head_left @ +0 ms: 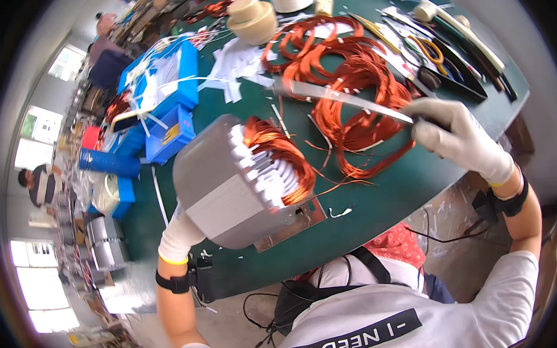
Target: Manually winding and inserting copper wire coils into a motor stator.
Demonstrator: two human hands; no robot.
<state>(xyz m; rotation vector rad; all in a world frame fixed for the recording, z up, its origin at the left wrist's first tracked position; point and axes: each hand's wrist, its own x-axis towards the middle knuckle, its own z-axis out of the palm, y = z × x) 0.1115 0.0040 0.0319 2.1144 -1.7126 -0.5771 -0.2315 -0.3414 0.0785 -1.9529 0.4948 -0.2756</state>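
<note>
A grey metal motor stator (214,189) rests on a small metal plate (299,221) on the green table. Orange copper windings (287,152) and white slot liners (269,174) show at its right end. My left hand (183,233), in a white glove, is against the stator's near left side; the stator hides its fingers. My gloved right hand (455,132) is closed around the dark end of a long, flat, pale blade (343,99), smeared by motion. The blade points left above loose copper wire coils (356,108), apart from the stator.
Blue bins (168,135) with white strips stand at the left, beside a blue cylinder (109,163). At the back are a cream spool (251,21) and paper slips (233,61). Scissors (431,49) and a mallet (462,29) lie at the far right. A person (41,184) is beyond the table.
</note>
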